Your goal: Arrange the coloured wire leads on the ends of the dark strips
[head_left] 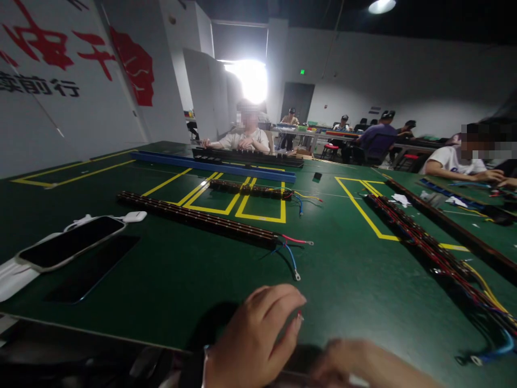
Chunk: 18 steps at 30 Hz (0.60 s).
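The long dark strip of connectors (197,218) lies on the green table (343,280), far and left of the hands. Its long axis runs from far left to near right. Its red and blue wires (291,249) end nearest the left hand (252,342). This hand is half curled, and I cannot tell if it holds anything. The right hand (363,364) is blurred, so I cannot tell its opening.

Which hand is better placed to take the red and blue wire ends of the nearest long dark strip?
Left, probably: the left hand sits below the red and blue wire ends, nearest them; the right hand is lower, blurred, farther right.
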Motion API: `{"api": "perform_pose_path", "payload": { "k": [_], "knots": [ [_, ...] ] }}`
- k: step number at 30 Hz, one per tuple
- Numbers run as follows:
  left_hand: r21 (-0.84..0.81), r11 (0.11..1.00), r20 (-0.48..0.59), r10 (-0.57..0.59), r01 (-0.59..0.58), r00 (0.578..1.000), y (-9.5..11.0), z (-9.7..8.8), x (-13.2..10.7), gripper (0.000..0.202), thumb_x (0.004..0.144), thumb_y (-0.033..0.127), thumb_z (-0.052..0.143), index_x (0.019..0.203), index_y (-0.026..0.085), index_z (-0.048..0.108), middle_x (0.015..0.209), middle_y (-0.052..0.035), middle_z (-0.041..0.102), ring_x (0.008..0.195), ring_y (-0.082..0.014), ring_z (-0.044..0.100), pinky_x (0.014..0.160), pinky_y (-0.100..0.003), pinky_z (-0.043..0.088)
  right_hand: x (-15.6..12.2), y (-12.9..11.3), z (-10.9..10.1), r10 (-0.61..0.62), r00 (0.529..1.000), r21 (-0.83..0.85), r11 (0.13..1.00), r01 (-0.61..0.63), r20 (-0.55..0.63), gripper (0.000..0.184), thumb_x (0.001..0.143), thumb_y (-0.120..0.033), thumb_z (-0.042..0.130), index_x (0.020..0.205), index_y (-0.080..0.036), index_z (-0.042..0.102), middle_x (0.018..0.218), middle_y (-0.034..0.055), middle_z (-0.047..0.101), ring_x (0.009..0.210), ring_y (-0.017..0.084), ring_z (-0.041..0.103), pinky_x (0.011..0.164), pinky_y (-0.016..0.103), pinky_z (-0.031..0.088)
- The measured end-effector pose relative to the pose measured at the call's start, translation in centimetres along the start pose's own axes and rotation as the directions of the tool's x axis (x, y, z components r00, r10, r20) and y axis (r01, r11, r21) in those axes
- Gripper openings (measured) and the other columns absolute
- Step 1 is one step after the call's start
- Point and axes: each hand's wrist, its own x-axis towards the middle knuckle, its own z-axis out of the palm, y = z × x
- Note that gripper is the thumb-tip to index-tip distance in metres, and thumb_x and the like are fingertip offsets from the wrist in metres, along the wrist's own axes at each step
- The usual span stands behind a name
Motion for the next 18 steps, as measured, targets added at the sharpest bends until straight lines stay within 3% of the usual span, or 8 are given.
{"api": "perform_pose_path", "payload": {
  "k": [2, 3, 5, 6, 9, 11, 16, 18],
  "knots": [
    [-0.122, 0.985, 0.049, -0.115, 0.12, 0.992, 0.1, -0.2, 2.1, 0.022, 0.089, 0.022, 0.04, 0.103, 0.018, 0.057, 0.1, -0.0073, 0.064, 0.095, -0.0152, 0.059, 0.083, -0.028, 0.048, 3.2, 0.6, -3.2, -0.041, 0.998, -0.022, 0.999, 0.04, -0.047, 0.019, 0.085, -0.035, 0.053, 0.101, -0.033, 0.064, 0.099, 0.0009, 0.063, 0.088, 0.018, 0.059, 0.074, 0.035, 0.048],
    [-0.172, 0.966, 0.105, -0.178, 0.195, 0.978, 0.0, -0.2, 2.9, 0.023, 0.09, 0.024, 0.038, 0.099, 0.017, 0.058, 0.096, -0.0066, 0.064, 0.087, -0.0139, 0.06, 0.077, -0.026, 0.048, 5.1, 0.9, -4.4, -0.078, 0.988, -0.083, 0.994, 0.067, -0.132, 0.019, 0.085, -0.034, 0.054, 0.1, -0.03, 0.064, 0.095, 0.0023, 0.064, 0.085, 0.018, 0.059, 0.075, 0.035, 0.047],
    [-0.214, 0.92, 0.213, -0.284, 0.328, 0.935, -0.8, 0.2, 4.4, 0.029, 0.091, 0.033, 0.036, 0.09, 0.017, 0.06, 0.086, -0.0044, 0.064, 0.075, -0.0126, 0.059, 0.068, -0.023, 0.046, 9.0, 1.8, -6.1, -0.142, 0.942, -0.243, 0.968, 0.067, -0.303, 0.025, 0.081, -0.035, 0.059, 0.104, -0.024, 0.061, 0.097, 0.0053, 0.063, 0.088, 0.02, 0.057, 0.079, 0.036, 0.045],
    [-0.22, 0.901, 0.289, -0.305, 0.373, 0.907, -1.3, 0.5, 5.0, 0.035, 0.09, 0.039, 0.036, 0.084, 0.016, 0.061, 0.078, -0.0039, 0.063, 0.07, -0.0124, 0.059, 0.063, -0.022, 0.045, 10.8, 2.3, -6.4, -0.183, 0.929, -0.33, 0.941, 0.071, -0.323, 0.032, 0.078, -0.036, 0.063, 0.107, -0.023, 0.06, 0.099, 0.0068, 0.062, 0.092, 0.022, 0.056, 0.081, 0.038, 0.043],
    [-0.232, 0.783, 0.547, -0.386, 0.577, 0.743, -3.4, 2.2, 7.2, 0.047, 0.088, 0.047, 0.031, 0.072, 0.013, 0.06, 0.064, -0.004, 0.061, 0.05, -0.0111, 0.055, 0.048, -0.022, 0.041, 14.7, 3.9, -5.9, -0.226, 0.928, -0.514, 0.857, 0.045, -0.296, 0.049, 0.071, -0.041, 0.069, 0.113, -0.018, 0.057, 0.108, 0.0122, 0.059, 0.101, 0.028, 0.051, 0.086, 0.043, 0.038],
    [-0.184, 0.75, 0.684, -0.366, 0.635, 0.631, -4.6, 3.5, 8.8, 0.051, 0.087, 0.049, 0.031, 0.064, 0.013, 0.058, 0.057, -0.0041, 0.059, 0.043, -0.0118, 0.053, 0.044, -0.023, 0.04, 16.2, 5.1, -5.1, -0.198, 0.943, -0.559, 0.829, 0.017, -0.266, 0.048, 0.072, -0.039, 0.067, 0.113, -0.016, 0.057, 0.109, 0.0144, 0.058, 0.101, 0.03, 0.05, 0.085, 0.043, 0.037],
    [-0.181, 0.727, 0.849, -0.224, 0.662, 0.478, -7.2, 6.0, 12.1, 0.064, 0.087, 0.055, 0.025, 0.052, 0.013, 0.059, 0.049, -0.0087, 0.06, 0.042, -0.0148, 0.056, 0.044, -0.025, 0.043, 17.3, 7.3, -4.6, -0.139, 0.978, -0.427, 0.902, 0.059, -0.158, 0.027, 0.074, -0.023, 0.061, 0.1, -0.017, 0.062, 0.095, 0.008, 0.063, 0.087, 0.022, 0.054, 0.076, 0.032, 0.037],
    [-0.14, 0.688, 0.908, -0.197, 0.712, 0.369, -8.3, 6.5, 12.4, 0.072, 0.085, 0.062, 0.02, 0.053, 0.013, 0.061, 0.05, -0.0106, 0.061, 0.045, -0.0166, 0.058, 0.046, -0.027, 0.045, 17.2, 7.6, -4.6, -0.161, 0.964, -0.348, 0.934, 0.079, -0.212, 0.025, 0.074, -0.022, 0.061, 0.099, -0.018, 0.063, 0.093, 0.0068, 0.063, 0.085, 0.02, 0.055, 0.074, 0.03, 0.038]
  ]
}}
